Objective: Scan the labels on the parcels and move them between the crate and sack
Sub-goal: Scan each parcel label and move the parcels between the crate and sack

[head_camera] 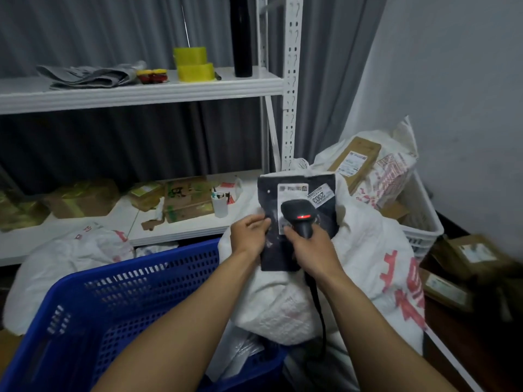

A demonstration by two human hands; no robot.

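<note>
My left hand (249,236) grips the left edge of a flat black parcel (325,219) with white labels, held upright over the white sack (368,267). My right hand (311,247) grips a black barcode scanner (300,217), its red light lit, pointed at the parcel's label. The scanner's cable hangs down below my right wrist. A blue perforated crate (119,301) stands at the lower left under my left forearm; a pale plastic-wrapped parcel shows in its right corner.
A white metal shelf (141,89) at the back carries yellow tape rolls (194,65), a black bottle and folded bags; its lower shelf has cardboard boxes. A white basket (421,222) with parcels stands at the right by the wall. More boxes lie on the floor at right.
</note>
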